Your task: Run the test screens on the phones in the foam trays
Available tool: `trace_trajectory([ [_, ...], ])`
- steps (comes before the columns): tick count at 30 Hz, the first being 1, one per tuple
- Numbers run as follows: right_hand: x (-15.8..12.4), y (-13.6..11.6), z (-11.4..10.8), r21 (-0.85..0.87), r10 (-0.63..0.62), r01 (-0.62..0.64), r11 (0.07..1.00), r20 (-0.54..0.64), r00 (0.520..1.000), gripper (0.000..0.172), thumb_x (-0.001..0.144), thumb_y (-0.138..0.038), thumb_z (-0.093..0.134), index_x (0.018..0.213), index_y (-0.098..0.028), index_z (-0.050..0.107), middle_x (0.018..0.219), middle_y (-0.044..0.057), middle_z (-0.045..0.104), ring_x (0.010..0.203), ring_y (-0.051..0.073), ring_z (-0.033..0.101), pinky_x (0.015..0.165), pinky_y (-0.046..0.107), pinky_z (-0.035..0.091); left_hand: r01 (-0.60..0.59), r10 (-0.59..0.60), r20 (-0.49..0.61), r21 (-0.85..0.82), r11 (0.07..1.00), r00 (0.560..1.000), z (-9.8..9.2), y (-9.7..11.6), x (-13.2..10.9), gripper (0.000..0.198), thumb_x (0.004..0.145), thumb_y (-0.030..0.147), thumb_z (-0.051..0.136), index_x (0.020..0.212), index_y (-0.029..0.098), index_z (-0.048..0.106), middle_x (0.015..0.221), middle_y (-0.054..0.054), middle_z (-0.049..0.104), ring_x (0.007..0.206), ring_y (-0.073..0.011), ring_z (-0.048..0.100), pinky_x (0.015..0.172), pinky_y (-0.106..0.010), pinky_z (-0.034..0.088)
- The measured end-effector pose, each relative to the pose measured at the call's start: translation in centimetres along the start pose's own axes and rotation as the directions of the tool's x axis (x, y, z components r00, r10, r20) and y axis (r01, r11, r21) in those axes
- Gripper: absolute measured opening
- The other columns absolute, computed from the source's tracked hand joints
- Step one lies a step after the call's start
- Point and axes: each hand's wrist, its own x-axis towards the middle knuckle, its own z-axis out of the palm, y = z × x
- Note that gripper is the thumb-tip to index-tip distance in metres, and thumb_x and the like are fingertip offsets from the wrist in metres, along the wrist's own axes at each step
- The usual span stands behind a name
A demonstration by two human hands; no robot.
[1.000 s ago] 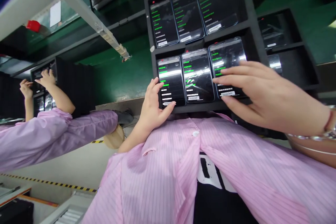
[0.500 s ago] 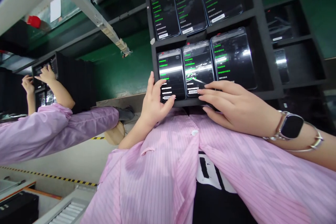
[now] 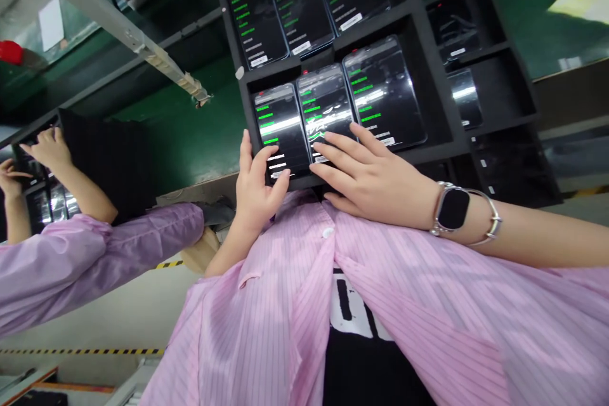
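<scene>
A black tray (image 3: 434,57) stands in front of me, holding two rows of smartphones with lit screens of green and white text lines. In its near row lie a left phone (image 3: 281,122), a middle phone (image 3: 327,92) and a right phone (image 3: 384,92). My left hand (image 3: 259,190) is at the tray's near left corner, thumb and forefinger spread over the lower end of the left phone. Stretched out flat, the fingers of my right hand (image 3: 371,174) lie over the lower part of the middle phone and the corner of the right one. Neither hand grips a phone.
To the right is another black tray (image 3: 504,82) with phones. A yellow sheet (image 3: 583,3) lies on the green bench (image 3: 200,133). A white metal bar (image 3: 157,60) slants in from the upper left. At left, a co-worker's hands (image 3: 52,149) are over other phones.
My view has shifted, so the scene sits further left. My right hand has moved up over the middle phone, its fingers more spread. My left hand stays by the left phone.
</scene>
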Motion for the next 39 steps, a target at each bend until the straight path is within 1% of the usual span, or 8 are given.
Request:
trace_trajectory([
  [13, -0.1, 0.0, -0.4, 0.03, 0.024, -0.023, 0.999, -0.036, 0.999, 0.052, 0.095, -0.026, 0.067, 0.147, -0.026, 0.063, 0.154, 0.011, 0.061, 0.152, 0.039, 0.045, 0.125, 0.072, 0.034, -0.036, 0.037, -0.013, 0.054, 0.998, 0.999, -0.7, -0.1, 0.0, 0.046, 0.1, 0.058, 0.06, 0.131, 0.025, 0.065, 0.176, -0.013, 0.028, 0.16, -0.0368, 0.036, 0.123, -0.055, 0.044],
  [19, -4.2, 2.0, -3.2, -0.033, 0.225, -0.23, 0.973, -0.117, 0.967, 0.055, 0.097, -0.046, 0.07, 0.148, -0.031, 0.058, 0.153, 0.01, 0.061, 0.15, 0.041, 0.048, 0.125, 0.074, 0.032, -0.065, 0.065, -0.036, 0.016, 0.998, 0.997, -0.5, -0.3, -0.1, 0.057, 0.099, 0.059, 0.061, 0.144, 0.025, 0.048, 0.173, -0.02, 0.031, 0.16, -0.0373, 0.036, 0.121, -0.059, 0.043],
  [22, -5.3, 2.8, -3.7, -0.072, 0.202, -0.212, 0.975, -0.129, 0.971, 0.067, 0.096, -0.052, 0.07, 0.154, -0.025, 0.051, 0.148, 0.016, 0.064, 0.147, 0.044, 0.05, 0.124, 0.076, 0.033, -0.078, 0.078, -0.033, 0.009, 0.997, 0.996, -0.7, -0.2, -0.4, 0.062, 0.098, 0.055, 0.064, 0.148, 0.025, 0.044, 0.172, -0.022, 0.03, 0.161, -0.0384, 0.034, 0.124, -0.062, 0.038],
  [27, -3.4, 3.6, -6.1, -0.092, 0.119, -0.144, 0.985, -0.241, 0.963, 0.072, 0.095, -0.05, 0.072, 0.156, -0.023, 0.047, 0.148, 0.021, 0.062, 0.147, 0.046, 0.05, 0.126, 0.073, 0.032, -0.015, 0.03, 0.129, -0.114, 0.993, 0.991, -2.0, -0.6, -0.7, 0.084, 0.097, 0.058, 0.068, 0.164, 0.034, 0.024, 0.178, -0.017, 0.013, 0.166, -0.0366, 0.018, 0.13, -0.062, 0.029],
  [29, -1.6, 4.6, -7.2, -0.076, 0.11, -0.139, 0.987, -0.299, 0.948, 0.067, 0.096, -0.044, 0.071, 0.155, -0.024, 0.047, 0.148, 0.02, 0.062, 0.147, 0.044, 0.05, 0.126, 0.07, 0.034, -0.025, 0.041, 0.105, -0.148, 0.989, 0.994, -2.5, -1.2, 0.6, 0.085, 0.097, 0.061, 0.066, 0.166, 0.038, 0.021, 0.179, -0.014, 0.01, 0.167, -0.0355, 0.015, 0.131, -0.061, 0.029],
  [32, 1.8, 7.6, -8.0, -0.049, 0.111, -0.131, 0.99, -0.299, 0.948, 0.06, 0.097, -0.04, 0.066, 0.151, -0.021, 0.05, 0.142, 0.018, 0.065, 0.146, 0.04, 0.052, 0.125, 0.064, 0.039, -0.097, 0.095, -0.018, -0.088, 0.991, 0.995, -3.1, -2.4, 5.1, 0.081, 0.096, 0.064, 0.066, 0.163, 0.038, 0.029, 0.178, -0.012, 0.017, 0.166, -0.036, 0.017, 0.131, -0.061, 0.027],
  [36, 6.8, 12.7, -6.7, -0.033, 0.207, -0.214, 0.976, -0.148, 0.967, 0.056, 0.1, -0.043, 0.058, 0.143, -0.008, 0.056, 0.139, 0.024, 0.064, 0.14, 0.038, 0.055, 0.122, 0.059, 0.043, -0.133, 0.134, -0.068, 0.008, 0.991, 0.989, -3.0, -4.3, 13.4, 0.072, 0.095, 0.072, 0.062, 0.151, 0.03, 0.047, 0.169, -0.014, 0.038, 0.162, -0.0366, 0.029, 0.133, -0.06, 0.026],
  [39, 9.5, 15.6, -5.1, -0.032, 0.284, -0.288, 0.957, -0.094, 0.954, 0.054, 0.097, -0.042, 0.061, 0.138, -0.007, 0.059, 0.136, 0.025, 0.065, 0.132, 0.039, 0.06, 0.117, 0.059, 0.047, -0.132, 0.133, -0.086, 0.018, 0.991, 0.987, -2.1, -5.8, 17.7, 0.07, 0.092, 0.075, 0.063, 0.141, 0.026, 0.056, 0.159, -0.015, 0.052, 0.158, -0.037, 0.038, 0.133, -0.059, 0.026],
])
